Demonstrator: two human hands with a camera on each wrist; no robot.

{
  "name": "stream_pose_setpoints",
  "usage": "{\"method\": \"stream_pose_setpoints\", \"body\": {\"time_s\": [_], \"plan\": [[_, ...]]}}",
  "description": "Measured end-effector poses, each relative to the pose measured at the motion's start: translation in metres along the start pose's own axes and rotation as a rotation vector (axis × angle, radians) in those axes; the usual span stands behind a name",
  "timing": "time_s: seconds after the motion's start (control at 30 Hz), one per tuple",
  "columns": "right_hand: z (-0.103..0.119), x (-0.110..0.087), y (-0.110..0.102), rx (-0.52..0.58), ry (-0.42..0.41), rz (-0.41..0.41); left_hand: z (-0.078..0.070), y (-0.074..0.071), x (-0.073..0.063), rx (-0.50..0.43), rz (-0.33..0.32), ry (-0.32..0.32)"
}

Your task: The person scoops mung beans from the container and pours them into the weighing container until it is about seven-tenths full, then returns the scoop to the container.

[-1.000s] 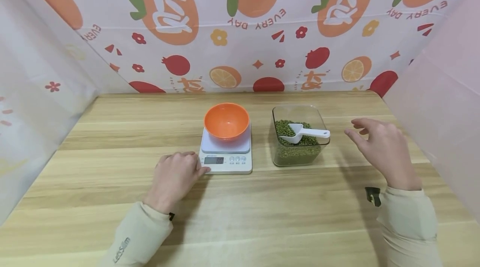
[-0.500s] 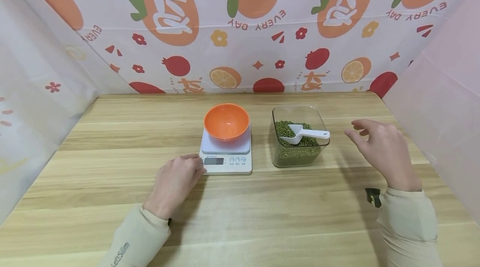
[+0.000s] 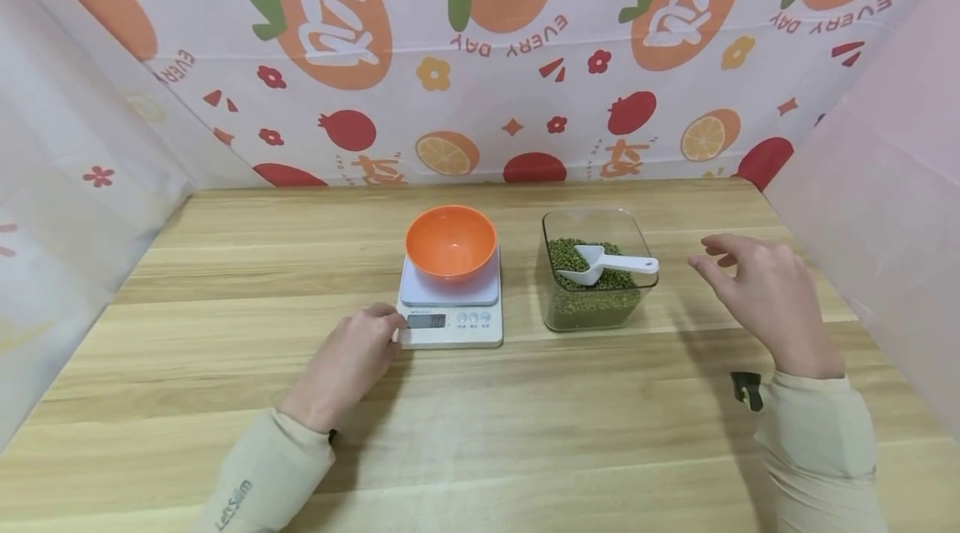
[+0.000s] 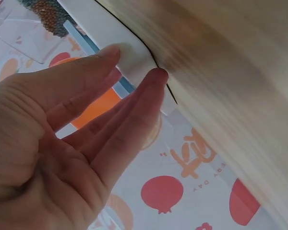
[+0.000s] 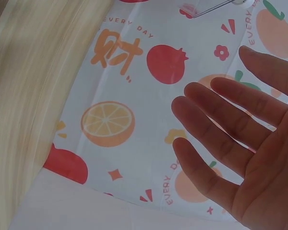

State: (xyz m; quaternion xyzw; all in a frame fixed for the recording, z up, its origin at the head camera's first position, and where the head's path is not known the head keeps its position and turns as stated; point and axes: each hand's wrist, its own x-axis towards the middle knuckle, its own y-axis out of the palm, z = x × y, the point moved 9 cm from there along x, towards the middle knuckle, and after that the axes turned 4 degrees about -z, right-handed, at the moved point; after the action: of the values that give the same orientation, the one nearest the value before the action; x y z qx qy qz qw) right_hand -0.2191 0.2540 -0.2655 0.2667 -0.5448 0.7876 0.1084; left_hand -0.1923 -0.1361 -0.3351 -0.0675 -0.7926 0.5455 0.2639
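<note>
My left hand (image 3: 352,358) is at the left side of a white kitchen scale (image 3: 450,336). In the left wrist view its thumb and fairly straight fingers (image 4: 129,122) lie against the scale's side edge (image 4: 132,52). An orange bowl (image 3: 452,243) stands on the scale's platform, showing no contents from above. Dark segments show on the scale's display (image 3: 426,321). To the right, a clear square container (image 3: 592,316) holds green mung beans (image 3: 567,254), with a white scoop (image 3: 600,265) resting in them. My right hand (image 3: 765,300) hovers right of the container, fingers relaxed, holding nothing.
The wooden table (image 3: 525,433) carries the scale and the container side by side, a narrow gap between them. A fruit-printed curtain (image 3: 480,92) hangs along the back edge, and pale sheets flank both sides.
My left hand has drawn its thumb back from the scale's front corner and shifted slightly left. The display's segments look fuller. The right hand, bowl and container stay put.
</note>
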Motion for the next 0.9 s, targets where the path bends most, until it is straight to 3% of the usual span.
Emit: {"method": "stream_pose_setpoints", "body": {"time_s": [0.4, 0.9], "plan": [[0.0002, 0.0010, -0.0040, -0.006, 0.004, -0.001, 0.0010, 0.0022, 0.0052, -0.021, 0.048, 0.013], [0.0069, 0.0010, 0.0019, 0.018, -0.010, 0.007, 0.0090, 0.0025, 0.0008, -0.029, 0.077, -0.027]]}}
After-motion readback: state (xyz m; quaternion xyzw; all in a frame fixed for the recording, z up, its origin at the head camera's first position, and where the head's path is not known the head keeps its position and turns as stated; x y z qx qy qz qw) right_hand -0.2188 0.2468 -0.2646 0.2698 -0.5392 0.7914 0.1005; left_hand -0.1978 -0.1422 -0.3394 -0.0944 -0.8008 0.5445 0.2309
